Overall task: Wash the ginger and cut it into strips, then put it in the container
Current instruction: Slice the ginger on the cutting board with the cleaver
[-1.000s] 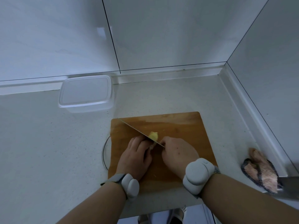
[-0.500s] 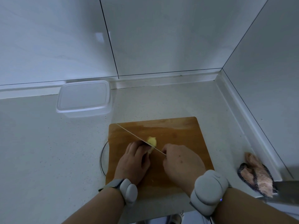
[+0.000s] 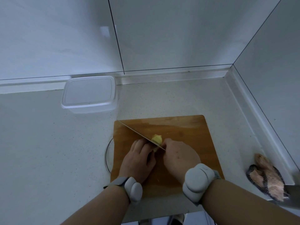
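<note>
**Ginger under the knife on a wooden board**

Pale glossy wall panels meet in a corner behind a light speckled table [image 3: 48,143]. On it lies a wooden cutting board [image 3: 186,132], the landmark for everything else.

Near the middle of the board sits the ginger [image 3: 157,139], a small yellow piece. The knife [image 3: 138,134] runs diagonally across the board from its far left corner down toward the hands, its blade resting against the left side of the ginger. The right hand [image 3: 180,157] is at the near end of the blade, fingers curled in a closed grip; the handle itself is hidden under the hand. The left hand [image 3: 138,159] lies on the board just left of the blade, fingers bent down with the tips close to the ginger; whether they pinch the piece or only press it cannot be told. Both wrists carry grey bands [image 3: 197,182].

Beyond the board's far left corner, well apart from it, stands the clear plastic container [image 3: 89,95], against the wall. A thin wire loop [image 3: 107,156] shows at the board's left edge. To the right of the board, near the wall, lies a pinkish scrubbing cloth [image 3: 267,177].
</note>
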`<state>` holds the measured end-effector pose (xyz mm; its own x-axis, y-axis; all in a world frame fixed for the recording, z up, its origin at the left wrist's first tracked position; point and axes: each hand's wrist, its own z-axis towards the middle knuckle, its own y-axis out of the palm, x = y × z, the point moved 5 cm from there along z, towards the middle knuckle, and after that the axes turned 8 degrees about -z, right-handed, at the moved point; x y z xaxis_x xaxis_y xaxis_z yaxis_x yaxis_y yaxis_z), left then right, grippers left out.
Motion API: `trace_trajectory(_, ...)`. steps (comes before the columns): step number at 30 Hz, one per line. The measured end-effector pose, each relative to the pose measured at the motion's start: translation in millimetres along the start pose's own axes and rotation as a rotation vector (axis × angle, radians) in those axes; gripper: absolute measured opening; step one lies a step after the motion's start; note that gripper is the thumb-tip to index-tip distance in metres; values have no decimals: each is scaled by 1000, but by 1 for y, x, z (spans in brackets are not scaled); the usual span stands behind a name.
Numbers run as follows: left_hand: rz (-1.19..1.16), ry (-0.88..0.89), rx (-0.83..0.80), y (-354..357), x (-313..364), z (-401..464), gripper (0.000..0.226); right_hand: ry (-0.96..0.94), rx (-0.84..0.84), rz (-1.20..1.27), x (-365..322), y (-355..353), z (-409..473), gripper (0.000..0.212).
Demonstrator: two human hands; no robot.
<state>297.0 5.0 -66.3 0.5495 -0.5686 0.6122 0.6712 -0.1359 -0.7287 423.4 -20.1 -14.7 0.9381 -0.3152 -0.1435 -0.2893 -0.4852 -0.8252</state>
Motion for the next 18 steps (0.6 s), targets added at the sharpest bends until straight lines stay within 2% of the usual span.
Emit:
trace_trajectory(5,-15,-24,14,0,-1,0,29,-19,21,11,3,0,0,26)
trace_trajectory(18,26,51,51,-4,2,1,25,-15,38,40,11,-6,-16,23)
